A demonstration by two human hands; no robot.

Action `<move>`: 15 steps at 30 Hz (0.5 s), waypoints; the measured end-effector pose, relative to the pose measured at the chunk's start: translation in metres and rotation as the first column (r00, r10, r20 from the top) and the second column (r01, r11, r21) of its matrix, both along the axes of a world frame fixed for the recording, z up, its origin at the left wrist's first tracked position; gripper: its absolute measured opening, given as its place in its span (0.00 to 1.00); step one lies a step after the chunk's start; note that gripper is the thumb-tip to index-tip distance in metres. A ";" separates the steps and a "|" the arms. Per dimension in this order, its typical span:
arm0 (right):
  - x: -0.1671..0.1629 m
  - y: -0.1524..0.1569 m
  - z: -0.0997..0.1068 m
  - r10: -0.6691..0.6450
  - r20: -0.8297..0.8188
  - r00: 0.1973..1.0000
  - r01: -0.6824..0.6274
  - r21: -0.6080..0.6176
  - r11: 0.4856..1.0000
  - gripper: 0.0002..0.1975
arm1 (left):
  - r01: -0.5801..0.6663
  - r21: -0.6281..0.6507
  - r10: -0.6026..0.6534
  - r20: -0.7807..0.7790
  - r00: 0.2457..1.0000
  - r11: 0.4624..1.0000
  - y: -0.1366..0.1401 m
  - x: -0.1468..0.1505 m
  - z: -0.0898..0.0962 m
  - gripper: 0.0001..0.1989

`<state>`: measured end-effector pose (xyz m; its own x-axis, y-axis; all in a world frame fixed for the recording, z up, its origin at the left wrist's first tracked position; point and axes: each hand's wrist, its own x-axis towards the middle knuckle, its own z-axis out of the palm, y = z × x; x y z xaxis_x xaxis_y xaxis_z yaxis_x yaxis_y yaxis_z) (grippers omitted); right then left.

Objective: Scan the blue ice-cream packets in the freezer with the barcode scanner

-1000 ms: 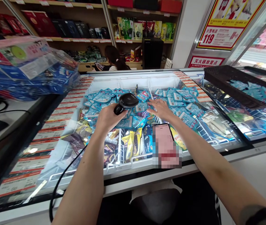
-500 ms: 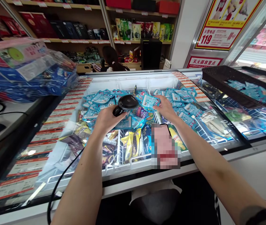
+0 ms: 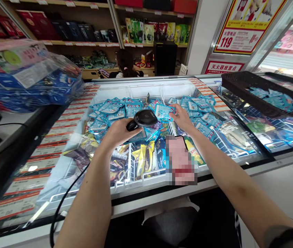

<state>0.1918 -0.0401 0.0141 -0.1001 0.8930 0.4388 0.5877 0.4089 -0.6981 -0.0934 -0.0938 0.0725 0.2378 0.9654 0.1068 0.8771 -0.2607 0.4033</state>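
R hand (image 3: 181, 117): fingers pinch blue packet (image 3: 162, 112) by one edge, over freezer (image 3: 125, 208); prob. v. light, bendy, a bit slick, so best held at edge/corner. L hand (image 3: 117, 132): fingers wrapped round scanner (image 3: 146, 118) handle, prob. stiff, lightish.

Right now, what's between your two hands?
In the head view: the black scanner, held by the left hand, then the blue packet pinched by the right hand, with more packets beneath.
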 end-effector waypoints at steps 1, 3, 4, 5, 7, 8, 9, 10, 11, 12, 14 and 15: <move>0.000 0.000 0.000 0.002 -0.003 1.000 -0.002 -0.001 1.000 0.17 | 0.002 -0.002 -0.002 -0.002 1.000 1.000 0.000 0.000 0.000 0.24; 0.000 0.000 -0.001 0.001 -0.009 1.000 -0.001 -0.002 1.000 0.17 | 0.011 -0.003 -0.011 -0.009 1.000 1.000 0.001 -0.001 -0.001 0.23; 0.001 0.000 -0.001 0.000 -0.009 1.000 0.000 -0.002 1.000 0.17 | 0.016 -0.001 -0.016 -0.013 1.000 1.000 0.001 -0.001 -0.002 0.23; 0.001 0.000 -0.002 -0.001 -0.005 1.000 0.001 -0.003 1.000 0.17 | 0.022 0.001 -0.022 -0.018 1.000 1.000 0.002 -0.001 -0.003 0.23; 0.001 0.001 -0.003 -0.001 0.001 1.000 0.001 -0.002 1.000 0.17 | 0.036 0.007 -0.035 -0.026 0.999 0.999 0.002 -0.002 -0.004 0.23; 0.002 0.001 -0.004 -0.001 0.002 1.000 0.001 -0.002 1.000 0.17 | 0.042 0.010 -0.042 -0.028 0.999 0.999 0.002 -0.002 -0.005 0.23; 0.002 0.002 -0.004 -0.002 0.003 1.000 0.002 -0.003 1.000 0.18 | 0.047 0.015 -0.047 -0.030 0.998 0.999 0.003 -0.002 -0.005 0.23; 0.002 0.002 -0.005 -0.004 0.004 1.000 0.004 -0.006 1.000 0.18 | 0.052 0.018 -0.052 -0.033 0.998 0.998 0.003 -0.002 -0.006 0.23; 0.002 0.002 -0.005 -0.006 0.005 1.000 0.006 -0.010 1.000 0.18 | 0.054 0.021 -0.053 -0.037 0.998 0.998 0.003 -0.002 -0.006 0.23; 0.002 0.003 -0.005 -0.006 0.006 1.000 0.006 -0.014 1.000 0.18 | 0.055 0.023 -0.054 -0.042 0.998 0.998 0.004 -0.002 -0.006 0.23; 0.002 0.003 -0.005 -0.004 0.005 1.000 0.004 -0.015 1.000 0.18 | 0.061 0.024 -0.060 -0.051 0.997 0.998 0.004 -0.002 -0.006 0.23; 0.002 0.003 -0.004 -0.003 0.003 1.000 0.003 -0.011 1.000 0.18 | 0.065 0.025 -0.063 -0.054 0.997 0.998 0.004 -0.002 -0.006 0.23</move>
<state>0.1934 -0.0375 0.0096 -0.0987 0.8980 0.4287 0.5910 0.3995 -0.7008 -0.0958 -0.0895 0.0662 0.3052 0.9449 0.1182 0.8785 -0.3272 0.3482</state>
